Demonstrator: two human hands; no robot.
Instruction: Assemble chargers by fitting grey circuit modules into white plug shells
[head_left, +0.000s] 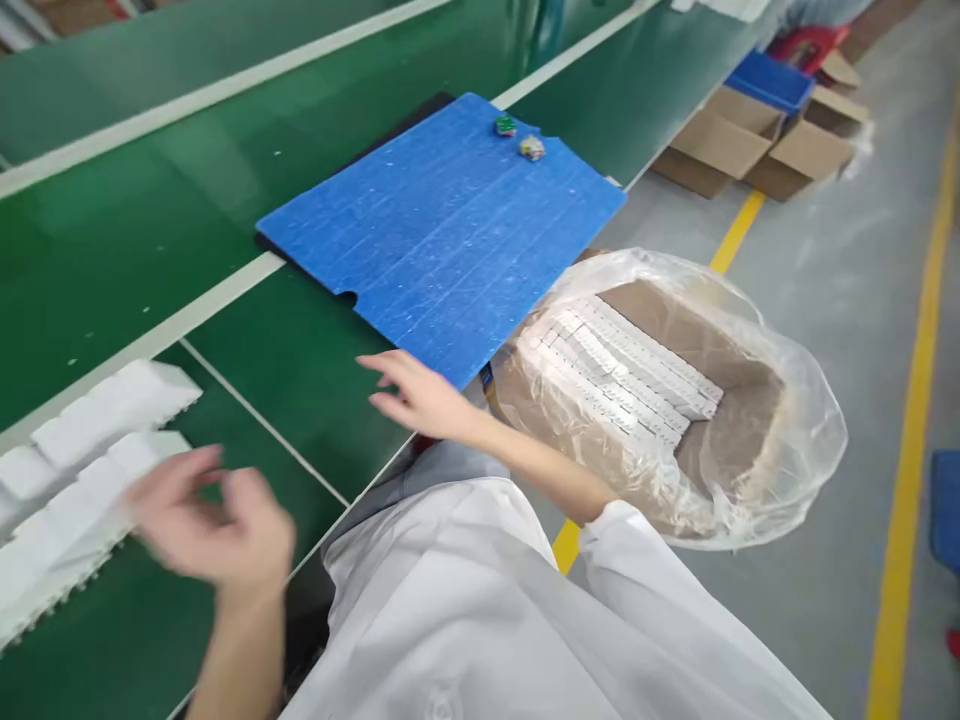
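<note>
My left hand (pixel 217 520) is at the lower left, smeared by motion. Its thumb and fingers are apart with nothing visible between them. The fingertips overlap the near end of two rows of white blocky pieces (pixel 90 490) on the green tabletop; whether they touch is unclear. Small prongs show along the lower edges of these rows. My right hand (pixel 424 395) hovers over the table edge, fingers stretched and spread, holding nothing. Just beyond it lies a blue sheet (pixel 450 230) with two small objects on its far part, one green (pixel 505 126) and one pale yellowish (pixel 532 148).
To the right of the table stands a cardboard box (pixel 697 320) lined with clear plastic (pixel 814 440), with rows of white pieces (pixel 600 360) inside. Farther back are open cardboard boxes (pixel 720 135) and a blue bin (pixel 772 80). Yellow lines (pixel 907 420) mark the grey floor.
</note>
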